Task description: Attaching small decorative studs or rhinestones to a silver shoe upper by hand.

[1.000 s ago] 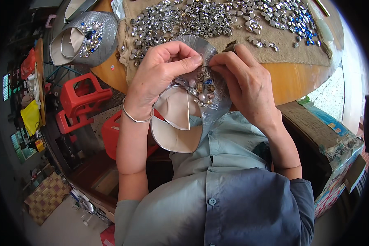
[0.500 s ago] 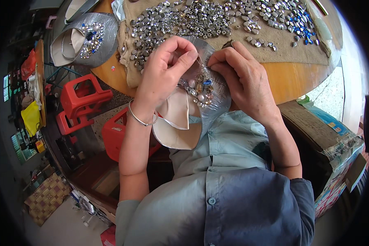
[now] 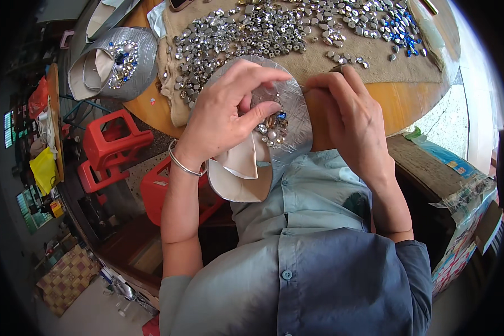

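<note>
A silver shoe-upper-like piece with beige lining lies between my hands, above my lap at the table's edge. On it sits a cluster of rhinestones and pearl-like beads in clear, amber and blue. My left hand, a bangle at its wrist, is over the piece's left side. Its thumb rests by the top of the cluster and its index finger stretches out apart from it. To the right of the piece, my right hand is closed, thumb against fingers. Whatever it pinches is too small to make out; a small dark thing shows by its fingers.
Loose silvery stones and blue ones cover a burlap cloth on the round wooden table. Another beaded silver piece lies at the left. Red stools stand below; a wooden box-like stand is at the right.
My left thumb and index finger have come out of a pinch and spread apart. My right hand has moved a little right, away from the piece, still closed.
</note>
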`<action>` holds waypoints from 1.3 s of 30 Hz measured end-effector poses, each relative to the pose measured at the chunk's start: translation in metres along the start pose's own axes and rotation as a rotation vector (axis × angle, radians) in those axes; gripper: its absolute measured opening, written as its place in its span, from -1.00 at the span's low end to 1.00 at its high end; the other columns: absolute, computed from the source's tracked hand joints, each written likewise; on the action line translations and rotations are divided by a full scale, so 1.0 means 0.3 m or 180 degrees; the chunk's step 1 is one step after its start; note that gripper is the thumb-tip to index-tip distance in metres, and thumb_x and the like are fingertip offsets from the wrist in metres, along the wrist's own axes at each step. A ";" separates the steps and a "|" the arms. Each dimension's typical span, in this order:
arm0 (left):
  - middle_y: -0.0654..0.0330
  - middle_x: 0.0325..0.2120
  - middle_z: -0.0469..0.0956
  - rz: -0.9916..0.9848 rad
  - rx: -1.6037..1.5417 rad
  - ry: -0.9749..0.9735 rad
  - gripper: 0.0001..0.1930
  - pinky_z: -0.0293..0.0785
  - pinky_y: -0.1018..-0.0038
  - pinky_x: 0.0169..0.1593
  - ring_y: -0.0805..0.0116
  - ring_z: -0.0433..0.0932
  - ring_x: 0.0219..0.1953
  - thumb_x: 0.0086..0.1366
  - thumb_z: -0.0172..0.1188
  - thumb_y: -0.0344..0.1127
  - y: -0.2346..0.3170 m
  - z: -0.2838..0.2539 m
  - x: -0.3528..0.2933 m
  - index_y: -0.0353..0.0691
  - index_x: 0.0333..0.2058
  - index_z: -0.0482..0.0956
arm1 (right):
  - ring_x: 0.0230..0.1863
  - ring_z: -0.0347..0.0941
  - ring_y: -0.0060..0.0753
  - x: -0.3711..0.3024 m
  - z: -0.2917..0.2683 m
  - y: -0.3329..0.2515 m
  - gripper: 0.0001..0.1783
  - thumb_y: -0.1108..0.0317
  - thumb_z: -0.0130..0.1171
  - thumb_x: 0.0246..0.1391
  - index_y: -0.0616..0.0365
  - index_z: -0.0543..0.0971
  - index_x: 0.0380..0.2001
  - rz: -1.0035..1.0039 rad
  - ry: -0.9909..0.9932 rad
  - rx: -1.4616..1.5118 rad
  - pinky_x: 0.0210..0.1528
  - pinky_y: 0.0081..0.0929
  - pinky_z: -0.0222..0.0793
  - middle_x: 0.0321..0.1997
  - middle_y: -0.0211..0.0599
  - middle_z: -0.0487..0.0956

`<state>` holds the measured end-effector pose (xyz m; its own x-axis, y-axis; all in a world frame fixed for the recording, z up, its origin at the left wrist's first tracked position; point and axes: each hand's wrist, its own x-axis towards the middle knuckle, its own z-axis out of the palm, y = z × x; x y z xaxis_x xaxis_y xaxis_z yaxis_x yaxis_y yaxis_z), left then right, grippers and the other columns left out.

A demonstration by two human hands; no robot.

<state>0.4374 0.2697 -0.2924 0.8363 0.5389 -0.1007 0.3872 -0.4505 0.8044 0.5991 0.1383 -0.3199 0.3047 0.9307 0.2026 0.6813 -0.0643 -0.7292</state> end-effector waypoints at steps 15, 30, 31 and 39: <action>0.25 -0.41 0.43 0.0015 0.0085 -0.0117 -0.89 0.39 0.58 -0.36 0.52 0.40 -0.48 0.13 0.19 -0.49 -0.031 0.051 0.055 -0.28 -0.33 0.55 | -0.52 0.36 -0.26 -0.023 0.023 0.062 -0.88 0.50 0.16 -0.01 0.12 0.55 -0.33 -0.0164 0.0110 0.0694 -0.48 -0.42 0.29 -0.51 -0.27 0.37; 0.22 -0.40 0.46 -0.0003 -0.0349 0.0216 -0.93 0.43 0.57 -0.34 0.44 0.48 -0.42 0.14 0.17 -0.51 -0.074 0.094 0.069 -0.32 -0.36 0.52 | -0.55 0.40 -0.28 0.013 0.057 0.098 -0.88 0.49 0.21 -0.06 0.12 0.55 -0.38 -0.0313 0.0003 0.0588 -0.50 -0.43 0.33 -0.54 -0.30 0.39; 0.22 -0.40 0.46 0.0006 -0.0232 0.0236 -0.93 0.42 0.56 -0.34 0.44 0.48 -0.42 0.14 0.17 -0.51 -0.070 0.092 0.067 -0.32 -0.36 0.53 | -0.55 0.41 -0.28 0.012 0.058 0.095 -0.88 0.50 0.21 -0.07 0.12 0.55 -0.38 -0.0325 0.0005 0.0595 -0.50 -0.43 0.34 -0.54 -0.30 0.40; 0.23 -0.43 0.48 0.0051 0.0055 0.0530 -0.93 0.42 0.53 -0.36 0.38 0.49 -0.42 0.14 0.18 -0.50 -0.053 0.110 0.035 -0.27 -0.36 0.55 | -0.55 0.45 -0.29 -0.001 0.065 0.063 -0.85 0.54 0.21 -0.12 0.16 0.55 -0.39 -0.0244 0.0016 0.0659 -0.49 -0.46 0.37 -0.54 -0.29 0.43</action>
<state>0.4528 0.2590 -0.3256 0.7672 0.6413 0.0117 0.3821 -0.4716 0.7947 0.5989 0.1437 -0.3464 0.2609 0.9282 0.2654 0.5515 0.0823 -0.8301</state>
